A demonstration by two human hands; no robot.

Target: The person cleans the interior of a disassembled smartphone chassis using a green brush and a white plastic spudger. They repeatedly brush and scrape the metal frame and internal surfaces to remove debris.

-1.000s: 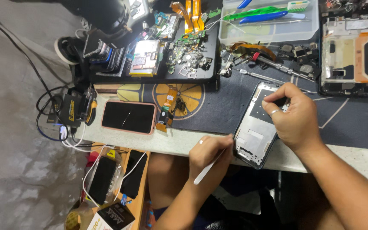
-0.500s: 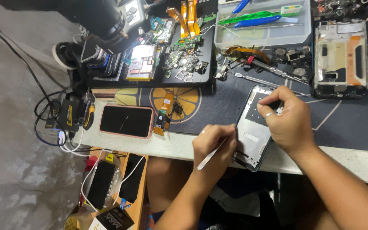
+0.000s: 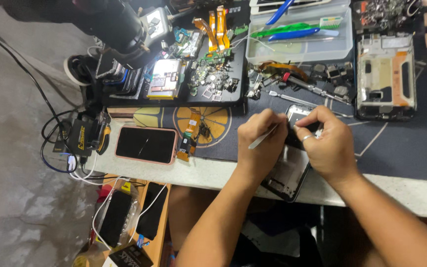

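While the right hand [image 3: 328, 148] steadies the opened phone [image 3: 292, 170], the left hand [image 3: 260, 143] has brought its white tool [image 3: 263, 138] up.

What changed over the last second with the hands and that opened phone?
The left hand brought its white tool up from the table edge to the top of the opened phone, beside the right hand. The right hand stayed on the phone; the pink-cased phone hasn't moved.

Both hands meet over an opened phone [image 3: 292, 170]: left hand [image 3: 260, 143] grips a white tool [image 3: 263, 138], right hand [image 3: 327, 143] pinches inside.
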